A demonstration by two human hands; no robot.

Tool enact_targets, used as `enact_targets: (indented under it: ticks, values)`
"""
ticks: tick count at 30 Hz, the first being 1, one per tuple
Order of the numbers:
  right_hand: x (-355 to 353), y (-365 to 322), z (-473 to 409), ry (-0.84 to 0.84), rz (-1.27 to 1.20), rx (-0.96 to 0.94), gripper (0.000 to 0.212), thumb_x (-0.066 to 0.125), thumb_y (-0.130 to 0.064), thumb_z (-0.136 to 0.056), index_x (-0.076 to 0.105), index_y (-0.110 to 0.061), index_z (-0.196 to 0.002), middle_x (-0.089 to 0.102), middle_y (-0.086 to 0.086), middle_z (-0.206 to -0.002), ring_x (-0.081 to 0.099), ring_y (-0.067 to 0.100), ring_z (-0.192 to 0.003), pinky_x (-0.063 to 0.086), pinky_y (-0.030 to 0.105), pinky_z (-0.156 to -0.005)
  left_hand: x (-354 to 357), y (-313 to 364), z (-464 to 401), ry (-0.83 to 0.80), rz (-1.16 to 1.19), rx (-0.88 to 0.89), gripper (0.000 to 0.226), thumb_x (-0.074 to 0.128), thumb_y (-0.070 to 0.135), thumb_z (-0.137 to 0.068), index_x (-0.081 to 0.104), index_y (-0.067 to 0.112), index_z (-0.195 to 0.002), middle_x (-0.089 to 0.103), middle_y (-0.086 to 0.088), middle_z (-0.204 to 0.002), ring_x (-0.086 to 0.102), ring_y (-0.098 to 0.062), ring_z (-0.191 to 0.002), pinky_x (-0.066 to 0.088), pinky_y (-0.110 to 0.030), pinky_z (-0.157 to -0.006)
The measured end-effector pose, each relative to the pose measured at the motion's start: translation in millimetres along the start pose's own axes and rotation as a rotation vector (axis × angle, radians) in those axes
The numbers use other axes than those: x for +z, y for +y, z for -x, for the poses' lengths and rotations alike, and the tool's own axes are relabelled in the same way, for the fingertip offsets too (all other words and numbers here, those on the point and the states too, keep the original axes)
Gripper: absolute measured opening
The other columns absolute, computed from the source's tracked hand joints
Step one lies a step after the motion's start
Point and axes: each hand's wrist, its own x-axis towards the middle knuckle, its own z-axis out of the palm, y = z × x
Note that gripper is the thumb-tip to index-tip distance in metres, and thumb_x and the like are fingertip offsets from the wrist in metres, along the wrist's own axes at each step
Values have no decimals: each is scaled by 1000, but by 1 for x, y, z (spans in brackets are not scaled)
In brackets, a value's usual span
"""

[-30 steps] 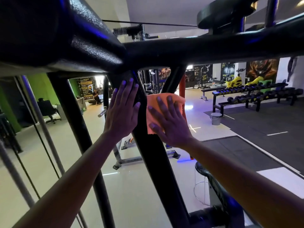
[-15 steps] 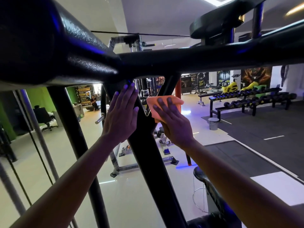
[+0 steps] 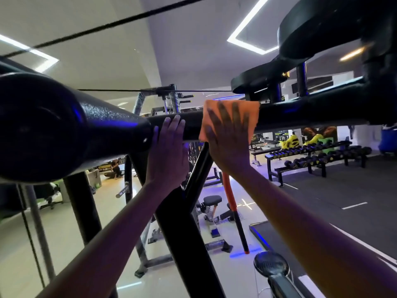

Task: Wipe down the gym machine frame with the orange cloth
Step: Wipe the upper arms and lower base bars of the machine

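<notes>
Both arms reach up. Left hand [image 3: 168,155] lies flat, fingers together. Right hand [image 3: 225,138] is flat too, fingers spread wide.

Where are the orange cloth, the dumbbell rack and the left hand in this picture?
orange cloth [image 3: 252,110]: head view, upper right corner, clear of the fingers.
dumbbell rack [image 3: 311,166]: head view, lower shelf rail.
left hand [image 3: 167,155]: head view, back of the hand, below the crossbar.

There is a single view, from a head-worn camera close behind both raised forearms. It faces forward and slightly upward at the machine frame [image 3: 300,114] just beyond the hands. Past the hands, the wide angle takes in the ceiling lights [image 3: 247,33] above and a dumbbell rack [image 3: 318,158] to their right.
</notes>
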Motion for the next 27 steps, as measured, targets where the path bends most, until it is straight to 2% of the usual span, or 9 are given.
enact_targets:
  ticks: [4, 6, 8, 11, 15, 16, 20, 24, 27]
  values:
    - [7, -10, 1, -5, -58, -176, 52, 35, -42, -120, 49, -22, -166, 36, 5, -178, 20, 36, -169, 11, 57, -137, -3, -3, 14, -38, -52, 20, 64, 43, 24, -109, 29, 4, -169, 22, -12, -180, 19, -32, -167, 24, -56, -133]
    - [8, -7, -7, 59, -22, -26, 50, 40, -42, -120, 49, -26, -166, 36, 4, -178, 23, 34, -169, 5, 51, -139, -7, -9, 20, -30, -65, 11, 65, 50, 18, -109, 29, 3, -169, 23, -13, -179, 19, -31, -167, 33, -52, -130]
    - [12, -15, -7, 83, 24, 51, 51, 41, -43, -119, 47, -27, -167, 34, 3, -179, 21, 34, -169, 5, 54, -138, -11, -13, 24, -25, -137, 0, 69, 56, 13, -107, 27, 1, -169, 23, -14, -179, 18, -31, -168, 41, -48, -125]
    - [16, -21, 1, 5, 17, -180, 53, 39, -44, -119, 44, -27, -169, 32, 4, -180, 18, 34, -170, 8, 56, -138, -13, -12, 29, -49, -221, 39, 75, 60, 10, -102, 27, -1, -168, 24, -18, -178, 19, -35, -167, 35, -50, -129]
    - [13, -11, -8, 55, 42, 143, 52, 36, -48, -119, 42, -33, -169, 30, 3, -181, 18, 35, -169, 6, 58, -137, -12, -12, 30, -52, -278, 49, 75, 61, 10, -101, 28, 0, -168, 28, -17, -177, 22, -35, -166, 27, -50, -132]
    - [14, -18, -5, 48, 22, 120, 53, 39, -46, -119, 41, -31, -170, 28, 5, -181, 16, 37, -170, 9, 62, -136, -11, -11, 30, -46, -285, 38, 76, 61, 10, -101, 29, 0, -168, 28, -16, -177, 23, -35, -166, 25, -49, -133]
    - [15, -14, 9, 27, 29, -238, 56, 50, -43, -117, 43, -28, -170, 30, 10, -180, 19, 39, -169, 18, 64, -134, -8, -9, 30, -71, -277, 10, 77, 63, 9, -99, 30, 1, -168, 26, -16, -178, 24, -35, -165, 20, -48, -135]
    - [4, 10, -5, 56, 75, 124, 54, 40, -51, -118, 41, -36, -170, 30, 9, -180, 19, 39, -169, 8, 60, -136, -10, -12, 32, -80, -288, 22, 80, 64, 8, -97, 29, 0, -168, 26, -15, -178, 25, -34, -165, 19, -46, -135]
    - [11, -8, 10, 24, 48, -127, 55, 44, -45, -118, 41, -30, -171, 26, 11, -181, 14, 40, -170, 11, 65, -135, -10, -10, 30, -85, -268, 18, 80, 63, 9, -98, 27, 0, -169, 23, -16, -179, 24, -35, -165, 18, -47, -136]
